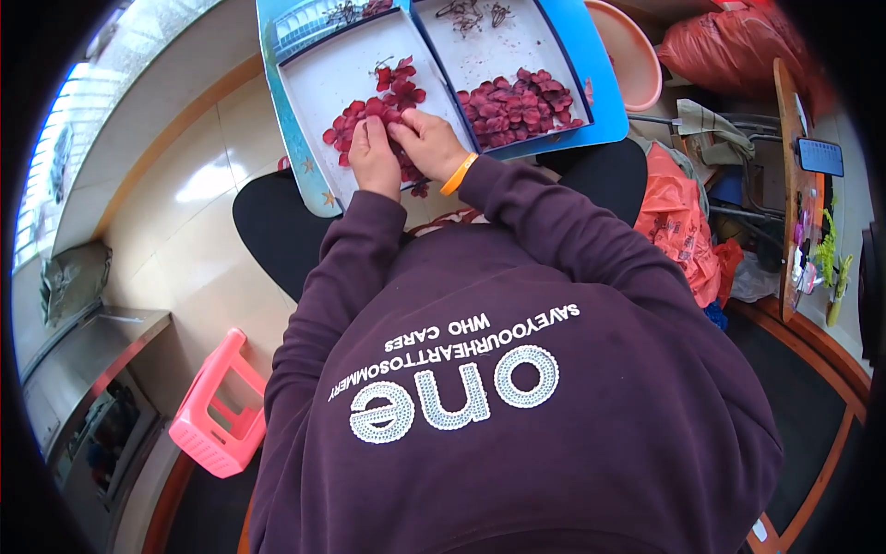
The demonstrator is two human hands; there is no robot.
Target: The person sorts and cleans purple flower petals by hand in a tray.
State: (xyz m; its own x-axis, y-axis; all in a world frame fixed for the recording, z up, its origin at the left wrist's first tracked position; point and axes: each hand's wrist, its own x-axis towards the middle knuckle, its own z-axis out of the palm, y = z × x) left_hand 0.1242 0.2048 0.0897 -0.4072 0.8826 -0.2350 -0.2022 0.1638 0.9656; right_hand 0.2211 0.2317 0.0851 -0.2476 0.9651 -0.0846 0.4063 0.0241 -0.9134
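Two shallow white boxes with dark rims lie side by side on a blue board. Over the left box [314, 88], my left hand [374, 159] and my right hand [429, 145] meet at the fingertips, closed on a dark red flower. Loose red petals [346, 129] spread around and under the hands, and a sprig of red flowers [403, 90] lies just above them. The right box [503, 51] holds a heap of red petals [517, 109] at its near end and brown stems [466, 14] at its far end. An orange band circles my right wrist.
The blue board [604, 102] rests across my lap. A pink basin [632, 55] and red bags [678, 217] are to the right, beside a metal-framed rack. A pink stool [217, 434] stands on the floor at lower left.
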